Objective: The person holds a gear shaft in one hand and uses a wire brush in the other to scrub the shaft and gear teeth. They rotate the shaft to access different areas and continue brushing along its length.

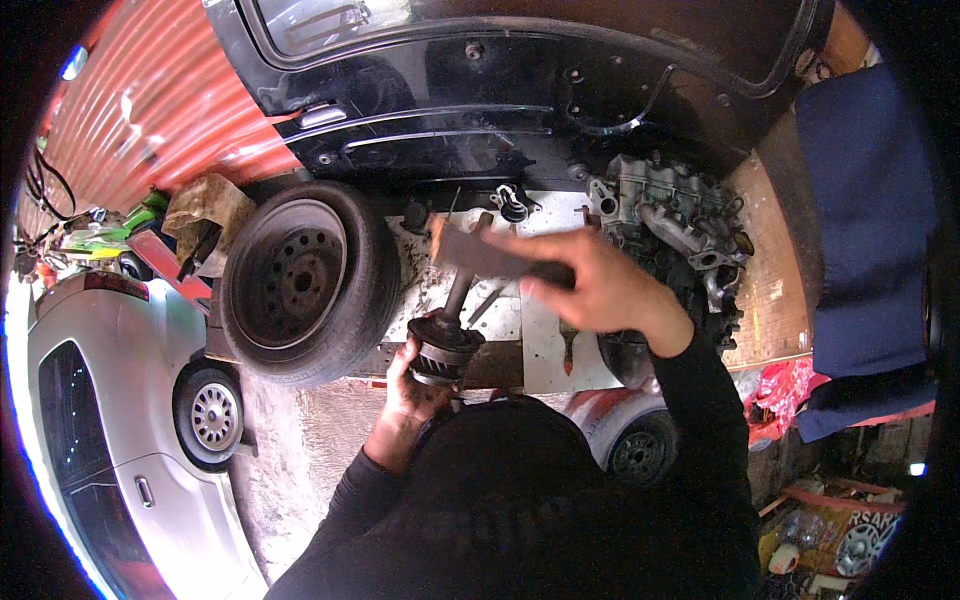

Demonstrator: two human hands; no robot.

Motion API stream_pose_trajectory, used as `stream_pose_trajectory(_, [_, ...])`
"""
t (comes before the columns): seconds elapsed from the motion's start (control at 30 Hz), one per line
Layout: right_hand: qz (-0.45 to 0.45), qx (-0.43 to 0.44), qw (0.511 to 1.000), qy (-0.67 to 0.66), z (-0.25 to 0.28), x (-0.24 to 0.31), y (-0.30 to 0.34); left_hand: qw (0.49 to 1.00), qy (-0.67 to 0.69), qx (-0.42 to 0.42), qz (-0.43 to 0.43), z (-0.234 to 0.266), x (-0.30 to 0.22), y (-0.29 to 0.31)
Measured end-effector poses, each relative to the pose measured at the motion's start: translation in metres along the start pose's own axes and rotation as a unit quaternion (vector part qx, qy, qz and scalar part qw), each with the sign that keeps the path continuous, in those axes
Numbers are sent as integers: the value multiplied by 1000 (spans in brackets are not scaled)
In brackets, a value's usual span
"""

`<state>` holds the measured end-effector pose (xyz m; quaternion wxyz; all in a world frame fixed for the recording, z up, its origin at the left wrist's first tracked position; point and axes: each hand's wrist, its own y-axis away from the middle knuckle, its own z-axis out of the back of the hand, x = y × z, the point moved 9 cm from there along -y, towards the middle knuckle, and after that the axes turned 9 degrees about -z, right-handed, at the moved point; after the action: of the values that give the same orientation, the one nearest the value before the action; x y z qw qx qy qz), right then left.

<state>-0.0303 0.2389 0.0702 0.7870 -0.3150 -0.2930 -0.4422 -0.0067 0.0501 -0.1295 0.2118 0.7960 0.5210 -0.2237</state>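
My left hand (pixel 408 398) grips a dark, ribbed round joint (pixel 443 346) from below, with a thin metal shaft (pixel 458 292) rising out of it. My right hand (pixel 603 285) is closed around the handle of a hammer; its blocky grey head (pixel 468 250) is just above the top of the shaft and looks blurred. Both sleeves are black. A greasy white sheet (pixel 560 350) lies on the ground under the joint.
A loose wheel with a black tyre (pixel 300 280) stands just left of the joint. A grey engine block (pixel 680 215) sits to the right. A black car body (pixel 500 90) is behind, a silver car (pixel 100 400) at the left, and a dark blue cloth (pixel 870 220) hangs at the right.
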Motion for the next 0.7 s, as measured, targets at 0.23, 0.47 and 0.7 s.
stream_pose_trajectory(0.23, [-50,-55,995,69,24,-16,2,997,57,42,35,-1,0,2])
stream_pose_trajectory(0.47, [4,-44,999,17,13,-2,9,997,10,71,-2,-12,-10,-2])
stream_pose_trajectory(0.7, [16,14,998,61,-9,10,16,998,-19,56,-9,-5,-16,3])
